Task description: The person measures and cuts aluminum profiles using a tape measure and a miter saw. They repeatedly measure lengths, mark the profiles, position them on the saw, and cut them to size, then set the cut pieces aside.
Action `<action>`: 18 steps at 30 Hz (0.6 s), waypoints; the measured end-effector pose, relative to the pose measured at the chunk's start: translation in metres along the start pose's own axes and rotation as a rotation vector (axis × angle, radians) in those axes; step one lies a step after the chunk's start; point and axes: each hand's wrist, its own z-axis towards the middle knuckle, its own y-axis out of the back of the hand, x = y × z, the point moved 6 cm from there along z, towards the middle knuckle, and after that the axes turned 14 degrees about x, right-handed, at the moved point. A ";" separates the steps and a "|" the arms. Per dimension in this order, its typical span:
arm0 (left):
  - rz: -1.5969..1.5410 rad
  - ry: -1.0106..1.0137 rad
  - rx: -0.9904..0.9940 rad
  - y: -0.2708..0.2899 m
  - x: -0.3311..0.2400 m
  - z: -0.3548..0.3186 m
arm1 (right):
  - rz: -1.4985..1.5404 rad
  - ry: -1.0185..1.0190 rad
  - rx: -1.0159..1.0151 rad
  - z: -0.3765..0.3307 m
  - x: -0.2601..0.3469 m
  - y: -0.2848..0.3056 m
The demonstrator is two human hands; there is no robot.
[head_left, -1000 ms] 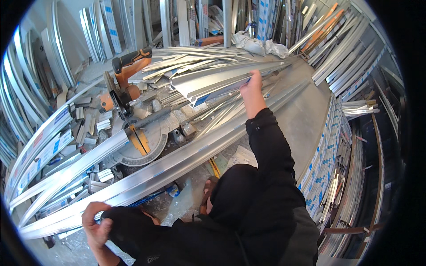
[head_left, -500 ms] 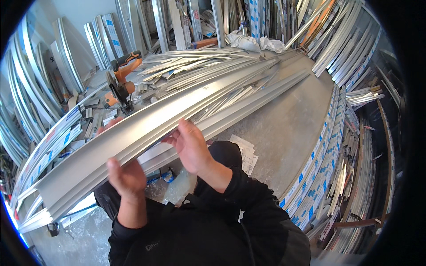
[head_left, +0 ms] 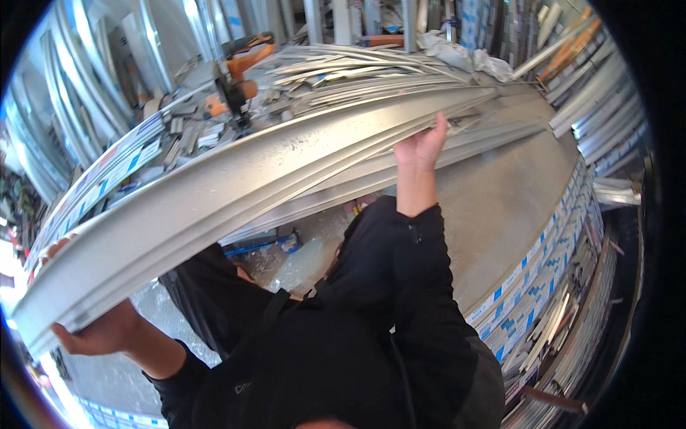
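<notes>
A long silver aluminium profile (head_left: 236, 179) with stepped ridges along its near side stretches from the lower left to the far right, lifted across my lap. My left hand (head_left: 103, 330) grips it by its near left end, with fingertips showing over the far edge. Toward the far right, my right hand (head_left: 420, 146) is closed on the ridged side, thumb up; its other fingers are partly hidden behind the metal. A second ridged profile (head_left: 343, 184) lies lower, beneath the held one.
An orange and black power saw (head_left: 239, 79) stands beyond the profile. Behind it are heaped metal strips (head_left: 357, 71) and offcuts. Profiles lean against the back wall. Taped stacks of profiles (head_left: 532, 264) line the right, beside bare grey floor (head_left: 493, 214).
My hands have spread apart along the profile, the left toward its near end and the right toward its far end. The profile has swung and come closer at the left.
</notes>
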 end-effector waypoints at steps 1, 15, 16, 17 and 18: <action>-0.156 0.065 0.244 -0.001 -0.007 0.018 | 0.000 0.000 0.033 -0.006 -0.005 -0.011; 0.178 0.161 -0.077 0.163 0.000 0.029 | -0.287 0.138 -0.271 -0.056 0.049 0.059; -0.350 0.312 0.325 0.149 0.003 0.030 | -0.298 0.126 -0.304 -0.062 0.057 0.070; -0.371 0.262 0.359 0.162 -0.001 0.026 | -0.386 0.133 -0.373 -0.072 0.069 0.080; -0.276 0.208 0.361 0.180 -0.012 0.027 | -0.367 0.080 -0.356 -0.074 0.070 0.083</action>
